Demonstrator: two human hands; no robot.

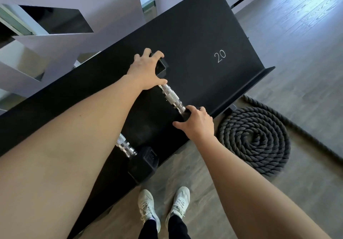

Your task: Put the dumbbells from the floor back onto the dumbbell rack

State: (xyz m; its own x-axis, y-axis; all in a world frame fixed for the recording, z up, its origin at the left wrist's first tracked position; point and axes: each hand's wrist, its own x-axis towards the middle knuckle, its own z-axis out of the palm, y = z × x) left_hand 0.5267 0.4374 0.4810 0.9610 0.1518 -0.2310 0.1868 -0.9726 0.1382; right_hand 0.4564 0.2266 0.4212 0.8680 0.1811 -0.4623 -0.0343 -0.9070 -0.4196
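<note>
A black hex dumbbell with a knurled chrome handle (171, 96) lies across the black dumbbell rack shelf (196, 34). My left hand (146, 69) grips its far head, fingers curled over the top. Over its near head, at the shelf's front lip, my right hand (196, 123) is closed. A second dumbbell (143, 162) rests on the same shelf to the left, its far half hidden by my left forearm. A white "20" (220, 55) is painted on the shelf to the right of the held dumbbell.
A coiled dark battle rope (254, 142) lies on the wood floor just right of the rack's end, with its tail running off right. My feet in white sneakers (163, 205) stand at the rack's front. Mirrored angular panels (46, 39) rise behind the rack.
</note>
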